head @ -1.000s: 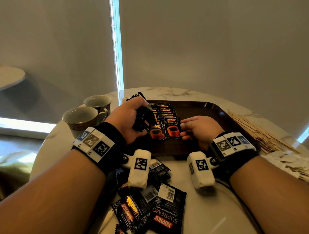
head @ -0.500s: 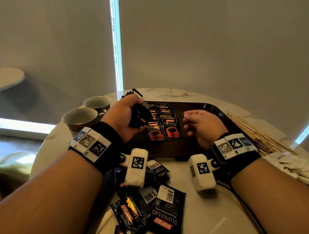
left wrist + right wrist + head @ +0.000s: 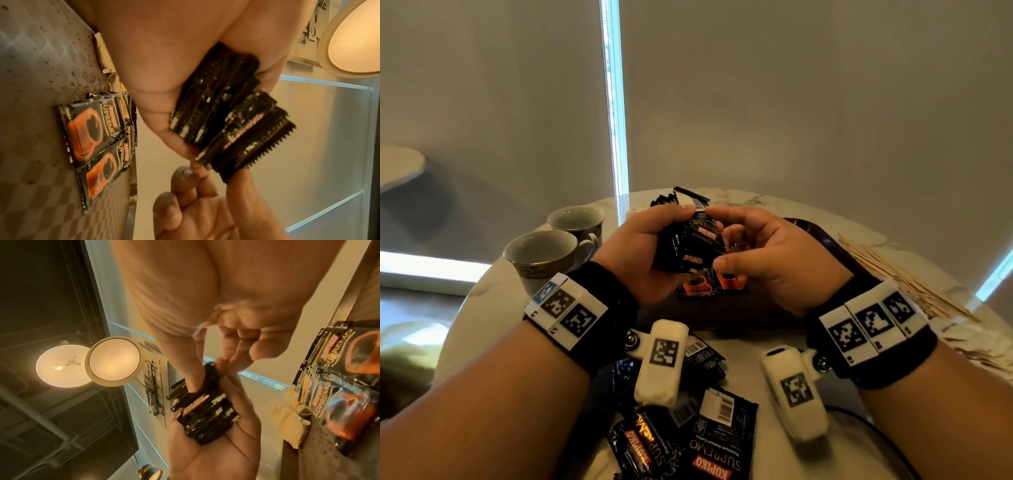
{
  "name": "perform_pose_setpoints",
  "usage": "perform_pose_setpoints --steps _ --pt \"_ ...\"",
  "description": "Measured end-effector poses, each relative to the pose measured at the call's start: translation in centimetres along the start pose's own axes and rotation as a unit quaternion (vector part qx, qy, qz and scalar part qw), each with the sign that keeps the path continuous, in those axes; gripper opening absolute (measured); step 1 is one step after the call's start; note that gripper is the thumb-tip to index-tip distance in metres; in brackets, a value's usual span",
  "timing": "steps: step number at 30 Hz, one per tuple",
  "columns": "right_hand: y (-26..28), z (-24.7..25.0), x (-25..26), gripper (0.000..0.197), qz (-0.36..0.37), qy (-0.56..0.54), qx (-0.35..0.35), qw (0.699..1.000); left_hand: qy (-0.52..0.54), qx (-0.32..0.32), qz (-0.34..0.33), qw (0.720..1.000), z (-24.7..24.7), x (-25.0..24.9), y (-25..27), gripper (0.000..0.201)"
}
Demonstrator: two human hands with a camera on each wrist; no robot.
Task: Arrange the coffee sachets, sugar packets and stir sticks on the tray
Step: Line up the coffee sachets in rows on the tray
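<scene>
Head view shows the left hand (image 3: 640, 251) raised above the tray (image 3: 822, 236), fingers and thumb wrapped round a fanned bundle of black coffee sachets (image 3: 688, 245). Beside it, the right hand (image 3: 774, 260) has its thumb and fingertips pinching the near sachet of that bundle; the right wrist view confirms this, with the thumb pressed on a sachet's face.

Two rows of sachets on the tray (image 3: 96, 136) lie overlapped like shingles, printed orange cups facing up, near the tray's left side. Loose sachets (image 3: 688, 442) lie in a heap at the near edge of the round marble table (image 3: 722, 359).

Stir sticks (image 3: 893, 274) lie in a pile off the tray's right edge, with pale sugar packets (image 3: 969, 346) just nearer than them. Two cups (image 3: 558, 243) stand at the table's left edge.
</scene>
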State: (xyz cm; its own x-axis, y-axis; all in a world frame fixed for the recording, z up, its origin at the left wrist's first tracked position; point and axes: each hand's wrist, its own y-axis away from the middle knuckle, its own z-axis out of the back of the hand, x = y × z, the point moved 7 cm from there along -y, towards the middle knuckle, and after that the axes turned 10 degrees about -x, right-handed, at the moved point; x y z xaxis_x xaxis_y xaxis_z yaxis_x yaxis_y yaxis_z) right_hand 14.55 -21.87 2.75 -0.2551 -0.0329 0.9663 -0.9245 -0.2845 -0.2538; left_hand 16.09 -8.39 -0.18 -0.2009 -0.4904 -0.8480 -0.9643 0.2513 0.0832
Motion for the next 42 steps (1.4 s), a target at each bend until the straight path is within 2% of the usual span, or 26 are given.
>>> perform_pose_setpoints --steps 8,11,14,23,27,29,37,42 --pt "0.1 0.2 0.0 0.06 0.02 0.016 -0.003 1.0 -0.021 0.004 0.02 1.0 -0.6 0.1 0.5 0.063" --pt "-0.2 0.6 -0.5 0.052 0.027 0.005 -0.027 0.999 -0.035 0.009 0.037 0.999 -0.8 0.4 0.5 0.068" --pt "-0.4 1.1 -0.5 0.042 0.044 0.044 -0.054 0.997 -0.057 0.012 0.045 0.997 -0.8 0.5 0.4 0.075" --pt "-0.1 1.1 -0.1 0.039 0.058 0.096 -0.069 0.991 0.019 -0.007 0.0 1.0 0.1 -0.1 -0.2 0.063" --pt "-0.1 1.3 -0.1 0.038 0.061 0.105 -0.084 0.989 0.026 0.028 -0.007 0.999 -0.1 -0.2 -0.1 0.04" --pt "-0.1 1.4 -0.1 0.038 0.061 0.105 -0.092 0.988 0.016 0.031 -0.007 0.999 -0.1 -0.3 0.0 0.035" --pt "-0.1 1.5 -0.1 0.041 0.052 0.092 -0.093 0.99 -0.014 0.043 -0.005 0.999 -0.6 -0.6 0.5 0.054" --pt "-0.1 1.5 -0.3 0.04 0.045 0.083 -0.089 0.992 0.016 0.009 -0.017 1.0 -0.4 -0.8 0.3 0.066"
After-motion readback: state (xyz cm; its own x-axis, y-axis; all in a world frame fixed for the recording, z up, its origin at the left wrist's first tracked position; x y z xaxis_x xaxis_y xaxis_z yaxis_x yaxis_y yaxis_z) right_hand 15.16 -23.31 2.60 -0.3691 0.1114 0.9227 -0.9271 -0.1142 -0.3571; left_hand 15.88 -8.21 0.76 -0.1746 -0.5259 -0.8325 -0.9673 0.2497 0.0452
